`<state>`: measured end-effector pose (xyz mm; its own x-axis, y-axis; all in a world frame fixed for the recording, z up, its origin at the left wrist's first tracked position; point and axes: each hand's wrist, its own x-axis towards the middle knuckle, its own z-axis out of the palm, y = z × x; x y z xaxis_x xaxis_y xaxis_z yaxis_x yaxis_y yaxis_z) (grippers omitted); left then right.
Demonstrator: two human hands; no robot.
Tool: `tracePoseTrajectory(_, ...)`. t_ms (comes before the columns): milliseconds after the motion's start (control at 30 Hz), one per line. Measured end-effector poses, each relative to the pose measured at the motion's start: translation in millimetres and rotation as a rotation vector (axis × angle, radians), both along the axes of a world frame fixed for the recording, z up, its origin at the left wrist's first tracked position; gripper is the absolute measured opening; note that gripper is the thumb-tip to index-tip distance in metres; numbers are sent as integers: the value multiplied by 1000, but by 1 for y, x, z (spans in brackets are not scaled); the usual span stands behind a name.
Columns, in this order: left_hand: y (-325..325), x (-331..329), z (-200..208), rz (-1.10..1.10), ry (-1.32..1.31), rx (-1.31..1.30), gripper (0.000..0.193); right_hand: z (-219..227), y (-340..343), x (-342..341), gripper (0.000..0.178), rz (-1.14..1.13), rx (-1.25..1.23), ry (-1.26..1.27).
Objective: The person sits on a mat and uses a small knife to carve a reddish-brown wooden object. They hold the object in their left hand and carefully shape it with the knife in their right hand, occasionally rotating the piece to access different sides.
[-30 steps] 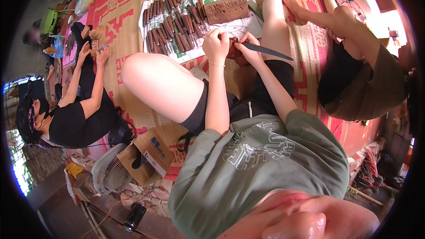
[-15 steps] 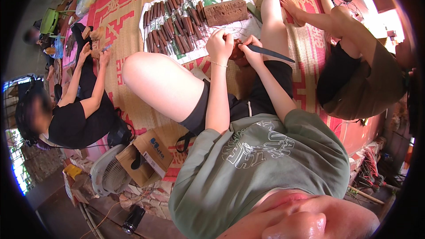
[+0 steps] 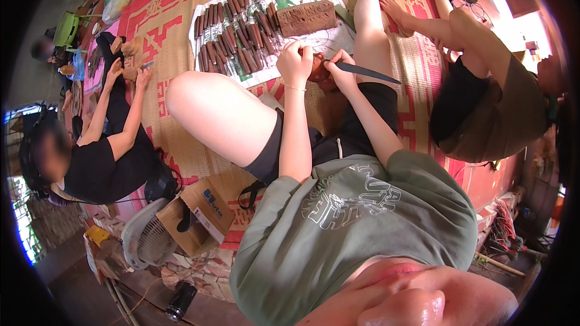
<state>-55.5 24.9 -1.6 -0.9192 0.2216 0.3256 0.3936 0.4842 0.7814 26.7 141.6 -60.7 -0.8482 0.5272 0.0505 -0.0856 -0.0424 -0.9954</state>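
Between my bent legs, my left hand (image 3: 294, 64) is closed on a small reddish-brown wooden piece (image 3: 319, 72), partly hidden behind the fingers. My right hand (image 3: 342, 73) grips a dark, flat, tapered tool (image 3: 370, 73) that looks like a file. Its slim end extends to the right, past the hand, while the other end meets the brown piece. Just beyond my hands, several carving tools (image 3: 244, 33) with brown wooden handles lie in rows on a white printed cloth (image 3: 273, 75). A rough brown block (image 3: 307, 18) rests on that cloth to their right.
A red and straw-coloured mat (image 3: 163, 30) lies under me. To the left a person in black (image 3: 109, 163) handles pale wooden pieces; another person (image 3: 489, 102) sits at right. A cardboard box (image 3: 196, 214) and a fan (image 3: 145, 238) stand at lower left.
My hands keep their grips and have shifted very slightly. The tool's angle is nearly the same. At left, the other person's hands and wooden pieces have moved a little.
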Motion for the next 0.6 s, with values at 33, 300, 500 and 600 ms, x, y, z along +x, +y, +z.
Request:
tracePoseTrajectory(33, 0, -2, 1, 4, 8, 10, 21, 1, -2, -1, 20, -18, -20, 8)
tracePoseTrajectory(300, 1, -3, -4, 20, 0, -14, 20, 19, -5, 1, 21, 6, 23, -41)
tracePoseTrajectory(500, -1, -3, -4, 25, -22, -34, 21, -1, 1, -3, 21, -41, 37, 8)
tracePoseTrajectory(600, 0, -4, -3, 37, -15, -34, 22, 0, 0, -2, 21, -24, 93, 16)
